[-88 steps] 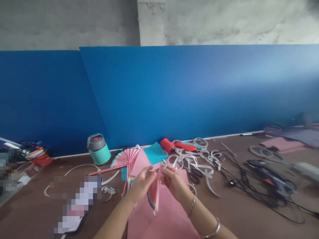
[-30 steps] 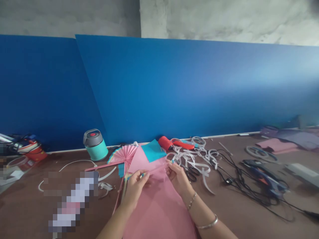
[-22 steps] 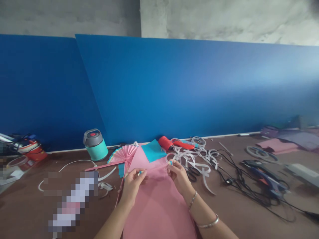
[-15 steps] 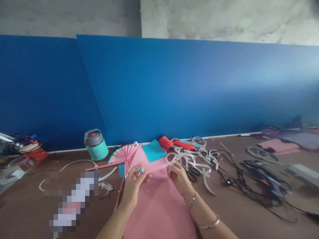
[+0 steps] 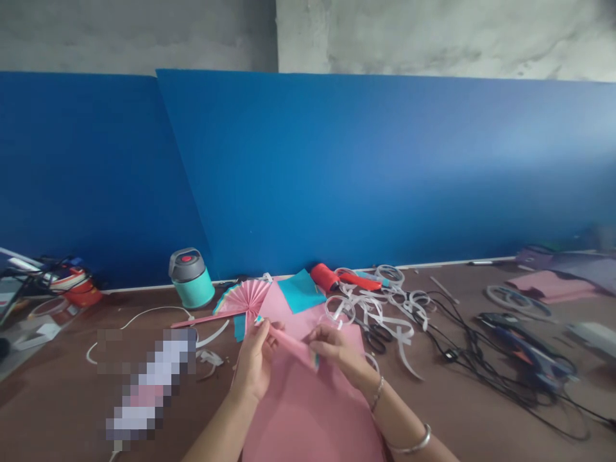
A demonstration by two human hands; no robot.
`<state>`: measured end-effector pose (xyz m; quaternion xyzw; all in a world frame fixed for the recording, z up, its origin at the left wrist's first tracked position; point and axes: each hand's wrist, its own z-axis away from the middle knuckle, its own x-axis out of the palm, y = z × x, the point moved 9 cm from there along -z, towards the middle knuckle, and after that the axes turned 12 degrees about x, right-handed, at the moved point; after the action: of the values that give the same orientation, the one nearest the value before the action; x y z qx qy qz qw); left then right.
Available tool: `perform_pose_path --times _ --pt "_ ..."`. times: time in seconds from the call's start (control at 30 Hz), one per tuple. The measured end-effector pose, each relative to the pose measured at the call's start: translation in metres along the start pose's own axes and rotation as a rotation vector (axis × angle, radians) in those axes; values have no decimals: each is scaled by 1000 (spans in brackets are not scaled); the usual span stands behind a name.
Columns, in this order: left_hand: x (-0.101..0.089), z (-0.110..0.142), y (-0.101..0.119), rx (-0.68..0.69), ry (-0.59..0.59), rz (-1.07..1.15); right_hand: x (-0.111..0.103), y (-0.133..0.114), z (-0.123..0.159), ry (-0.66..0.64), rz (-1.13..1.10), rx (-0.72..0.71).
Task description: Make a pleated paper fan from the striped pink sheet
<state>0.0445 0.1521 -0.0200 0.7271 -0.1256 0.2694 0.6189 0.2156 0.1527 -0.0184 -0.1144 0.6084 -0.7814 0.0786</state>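
Note:
Between my hands, above a large pink paper sheet (image 5: 308, 423), stretches a narrow folded strip of pink paper (image 5: 292, 344) with pale blue and yellowish edges. My left hand (image 5: 257, 359) pinches its left end. At the right end, the fingers of my right hand (image 5: 334, 350) are closed on it; a bracelet and a bangle circle that wrist. Just beyond lies a pleated pink paper fan (image 5: 245, 298) with coloured edges. A blue paper square (image 5: 302, 290) rests on the pink paper beside it.
A turquoise flask (image 5: 192, 282) stands by the blue partition (image 5: 360, 167). Right of the paper are a red spool (image 5: 325, 277), tangled white strips (image 5: 368, 308), scissors (image 5: 378, 337) and black cables (image 5: 474, 353). A red container (image 5: 79, 289) sits far left.
The folded strip has tilted, its right end now lower and nearer me. My right hand has moved down and its fingers have turned inward. The view has shifted slightly left.

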Motion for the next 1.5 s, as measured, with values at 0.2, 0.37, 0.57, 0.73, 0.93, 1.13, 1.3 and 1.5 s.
perform_pose_path --times 0.2,0.37,0.57,0.73,0.93,1.13,1.3,1.5 --pt "18 12 -8 -152 -238 -214 -4 -24 13 194 226 -260" --pt "34 28 -19 -242 -415 -318 8 -39 24 201 258 -387" --pt "40 35 -22 -284 -474 -334 9 -41 27 192 157 -384" --pt "33 31 -19 -297 -346 -175 -21 -26 18 388 -4 -268" --pt "10 15 -13 -241 3 173 -32 -28 20 616 315 -377" --pt "13 13 -8 -215 -44 159 7 -38 32 342 397 -413" --pt "20 12 -3 -124 -127 155 35 -44 43 280 621 -505" --pt "30 17 0 -119 -254 133 29 -52 45 442 640 -581"
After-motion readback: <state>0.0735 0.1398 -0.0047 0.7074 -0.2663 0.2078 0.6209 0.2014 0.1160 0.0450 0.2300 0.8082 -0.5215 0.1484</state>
